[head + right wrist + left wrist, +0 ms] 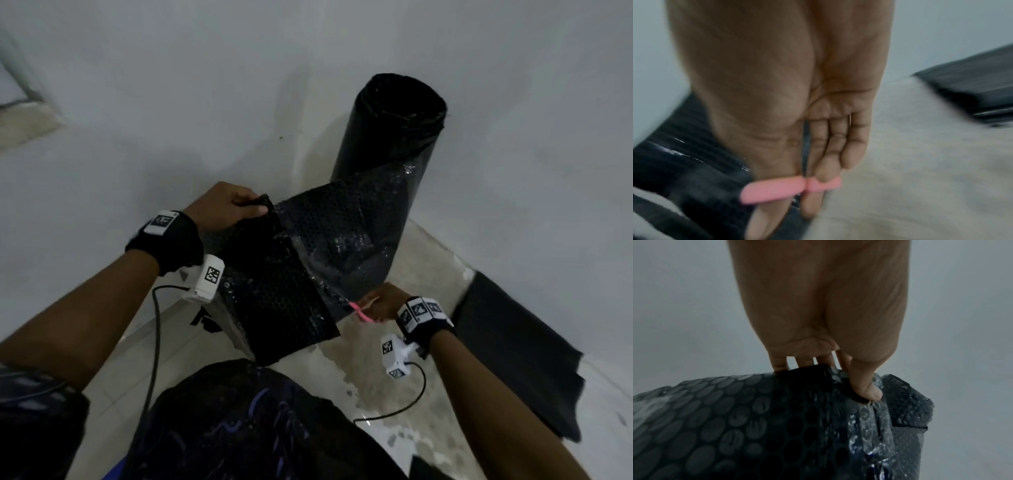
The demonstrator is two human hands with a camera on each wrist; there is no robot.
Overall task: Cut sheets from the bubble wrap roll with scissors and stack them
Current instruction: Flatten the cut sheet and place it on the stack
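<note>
Black bubble wrap roll (394, 137) stands upright against the wall.

Bubble wrap roll (390, 144): black, dotted with round bubbles. Scissors (361, 312): pink handles. Beside the roll, wall (171, 85): plain white.

White wall (171, 85) fills the background, meeting a pale tiled floor (383, 387) with blotchy worn patches. Top left, a recess or sill (24, 120) cuts into the wall, blurred. Dark patterned clothing (239, 428) fills the bottom centre, a black cable (156, 342) runs down the left side and another cable (411, 404) loops on the floor at right.
</note>
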